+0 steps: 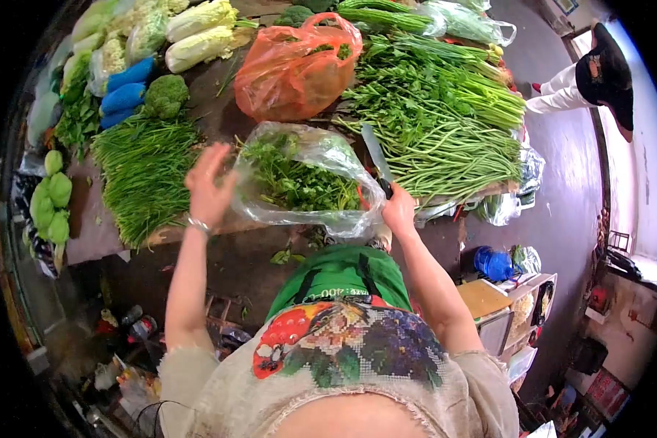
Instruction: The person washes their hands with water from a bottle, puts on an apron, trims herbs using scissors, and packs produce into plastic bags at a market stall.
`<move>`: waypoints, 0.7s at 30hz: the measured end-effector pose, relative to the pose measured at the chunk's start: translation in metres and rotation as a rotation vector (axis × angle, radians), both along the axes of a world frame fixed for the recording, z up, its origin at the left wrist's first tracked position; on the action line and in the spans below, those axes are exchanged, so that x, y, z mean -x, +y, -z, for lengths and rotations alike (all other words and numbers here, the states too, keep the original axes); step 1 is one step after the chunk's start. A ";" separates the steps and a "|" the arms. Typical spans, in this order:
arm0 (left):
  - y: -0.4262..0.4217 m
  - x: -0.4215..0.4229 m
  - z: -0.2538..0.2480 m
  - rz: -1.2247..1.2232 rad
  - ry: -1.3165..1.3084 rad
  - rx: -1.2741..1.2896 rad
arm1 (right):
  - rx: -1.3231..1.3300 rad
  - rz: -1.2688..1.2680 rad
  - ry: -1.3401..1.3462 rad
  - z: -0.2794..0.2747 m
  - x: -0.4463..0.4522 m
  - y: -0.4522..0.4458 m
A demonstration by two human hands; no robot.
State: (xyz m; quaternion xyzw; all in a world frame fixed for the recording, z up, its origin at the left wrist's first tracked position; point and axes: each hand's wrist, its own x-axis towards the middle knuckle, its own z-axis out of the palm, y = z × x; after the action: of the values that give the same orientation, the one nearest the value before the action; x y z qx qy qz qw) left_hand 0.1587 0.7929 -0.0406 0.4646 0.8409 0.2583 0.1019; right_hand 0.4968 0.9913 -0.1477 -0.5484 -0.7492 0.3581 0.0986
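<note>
My right hand (398, 209) is closed around the dark handle of a kitchen knife (376, 155), its broad blade pointing away from me and up. Between my hands lies an open clear plastic bag (259, 214) with leafy green herbs (299, 175) inside, like cilantro. The bag's right edge comes up against my right hand. My left hand (210, 182) is raised just left of the bag with its fingers apart and somewhat blurred, holding nothing. Beneath and beside it spreads a pile of thin green chives (142, 175).
Behind the bag stands an orange plastic bag (292, 69) of greens. Long beans (452, 157) and celery (482, 87) cover the right side. Broccoli (166, 96), blue-wrapped vegetables (124, 95) and napa cabbages (201, 36) lie at left. Another person (598, 77) is at the far right.
</note>
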 end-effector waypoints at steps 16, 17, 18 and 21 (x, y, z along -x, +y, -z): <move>0.031 -0.278 0.011 0.161 -1.464 0.137 | 0.709 0.118 0.590 -0.102 -0.124 -0.027; 0.041 -0.289 0.010 0.145 -1.568 0.137 | 0.711 0.124 0.579 -0.108 -0.137 -0.037; 0.053 -0.300 0.006 0.131 -1.674 0.142 | 0.633 0.133 0.691 -0.105 -0.146 -0.051; 0.076 -0.331 0.001 0.154 -1.991 0.132 | 0.457 0.107 0.627 -0.110 -0.177 -0.079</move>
State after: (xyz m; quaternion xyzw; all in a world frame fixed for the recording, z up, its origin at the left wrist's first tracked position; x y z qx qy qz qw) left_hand 0.4902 0.8686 -0.0416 0.0833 0.3529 0.4750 0.8018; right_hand 0.6742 0.9125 -0.0377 -0.4587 -0.5541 0.6601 0.2166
